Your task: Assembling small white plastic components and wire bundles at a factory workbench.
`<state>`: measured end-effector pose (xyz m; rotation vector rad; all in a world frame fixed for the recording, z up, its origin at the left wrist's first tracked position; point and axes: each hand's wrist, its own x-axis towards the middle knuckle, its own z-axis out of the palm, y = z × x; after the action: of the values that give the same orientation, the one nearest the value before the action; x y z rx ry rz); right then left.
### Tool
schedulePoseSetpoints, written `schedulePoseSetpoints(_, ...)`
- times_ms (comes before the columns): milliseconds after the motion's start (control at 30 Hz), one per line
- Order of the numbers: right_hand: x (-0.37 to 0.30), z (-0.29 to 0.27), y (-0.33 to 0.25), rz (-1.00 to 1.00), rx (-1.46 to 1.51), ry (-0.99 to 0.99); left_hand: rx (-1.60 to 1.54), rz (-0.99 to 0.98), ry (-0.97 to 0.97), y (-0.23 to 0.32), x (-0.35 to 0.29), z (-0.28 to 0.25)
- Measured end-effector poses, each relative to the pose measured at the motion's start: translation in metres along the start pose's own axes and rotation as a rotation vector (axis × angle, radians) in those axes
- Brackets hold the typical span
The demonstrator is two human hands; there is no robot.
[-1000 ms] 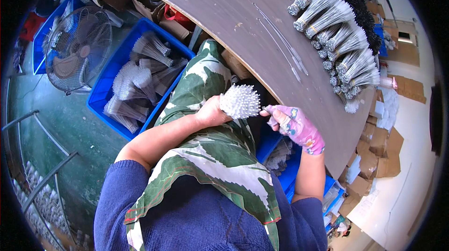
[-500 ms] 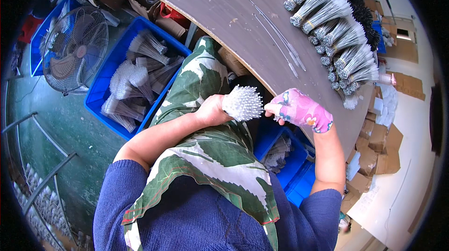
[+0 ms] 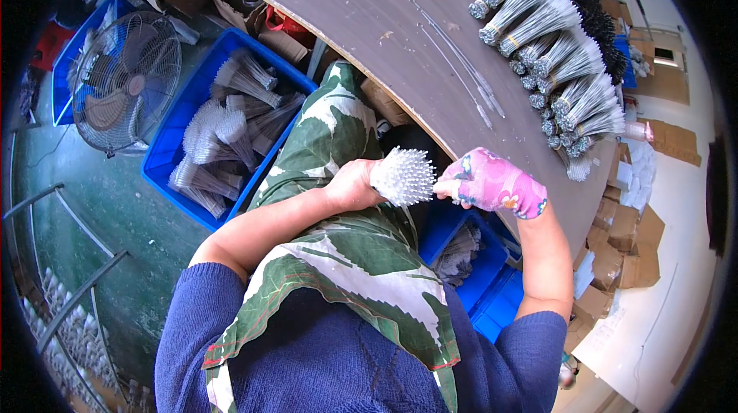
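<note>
My left hand (image 3: 350, 184) grips a thick bundle of thin white strands (image 3: 403, 176), its splayed end pointing right, held above my lap and a green-and-white leaf-print cloth (image 3: 346, 244). In a pink patterned glove, my right hand (image 3: 492, 182) has its fingertips pinched at the bundle's right edge, just below the brown table's edge (image 3: 369, 21). A row of tied grey strand bundles (image 3: 553, 36) lies on the table at the far right. A few loose strands (image 3: 461, 67) lie mid-table.
A blue crate (image 3: 173, 159) of grey bundles stands on the floor to my left, next to a floor fan (image 3: 123, 78). More blue crates (image 3: 477, 274) sit under the table on my right. Cardboard boxes (image 3: 623, 244) lie at the right.
My gloved right hand has moved from a raised position down and in to the bundle's tip. The left hand and bundle have stayed nearly still.
</note>
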<state>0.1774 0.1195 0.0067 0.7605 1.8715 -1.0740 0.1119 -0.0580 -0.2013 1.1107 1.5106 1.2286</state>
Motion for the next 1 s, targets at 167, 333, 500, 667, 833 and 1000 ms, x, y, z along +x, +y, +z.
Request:
schedulePoseSetpoints(167, -0.01, 0.003, 0.013, -0.03, 0.144, -0.013, 0.011, 0.032, 0.025, 0.003, -0.001, -0.004)
schedulePoseSetpoints(333, -0.004, 0.019, 0.027, -0.007, 0.196, 0.039, 0.021, 0.081, 0.036, 0.001, 0.0, -0.002)
schedulePoseSetpoints(500, -0.001, 0.021, 0.029, -0.035, 0.207, 0.064, 0.088, 0.131, 0.03, 0.001, 0.0, -0.002)
schedulePoseSetpoints(667, 0.0, 0.024, 0.029, -0.077, 0.258, 0.09, 0.083, 0.101, 0.021, -0.001, 0.0, -0.001)
schedulePoseSetpoints(833, -0.006, 0.019, 0.038, -0.101, 0.436, 0.075, -0.073, 0.08, 0.03, -0.004, 0.001, 0.002)
schedulePoseSetpoints(1000, -0.009, 0.023, 0.053, -0.073, 0.524, 0.105, 0.024, 0.217, 0.041, -0.026, 0.006, 0.003)
